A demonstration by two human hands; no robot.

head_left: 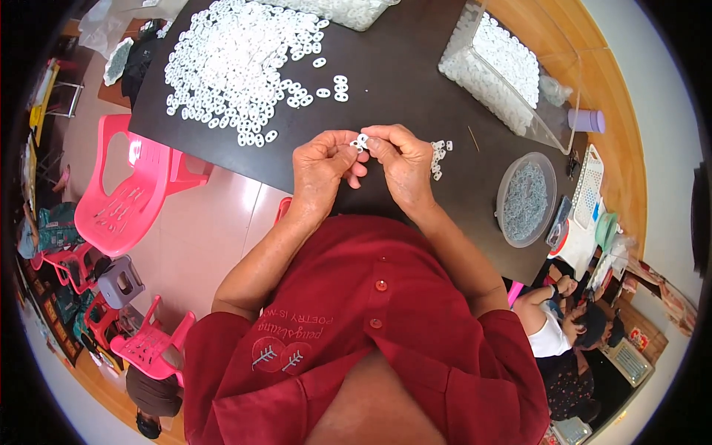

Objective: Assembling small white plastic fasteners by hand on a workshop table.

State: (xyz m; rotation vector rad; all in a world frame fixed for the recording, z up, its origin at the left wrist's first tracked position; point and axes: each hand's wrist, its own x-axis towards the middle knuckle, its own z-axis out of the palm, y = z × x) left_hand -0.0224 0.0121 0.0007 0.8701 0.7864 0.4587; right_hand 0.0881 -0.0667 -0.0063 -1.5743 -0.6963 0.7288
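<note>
In front of my chest, above the dark table (400, 81), my two hands meet at the fingertips. My left hand (320, 169) is closed, pinching small white plastic pieces (358, 145) between thumb and fingers. From the other side, my right hand (403, 165) pinches a white oval piece (363, 139) that touches them. Whether the pieces are joined is too small to tell. Just right of my right hand lies a small cluster of white pieces (437, 159). Ahead to the left spreads a large heap of white two-holed oval pieces (230, 59), with several strays at its right edge.
A see-through bin (512, 74) of white pieces stands far right, and another tub (348, 11) at the far edge. A round bowl (506, 226) holds small grey metal parts. A thin stick (473, 139) lies near it. Pink chairs (122, 196) stand left; people (552, 326) are at lower right.
</note>
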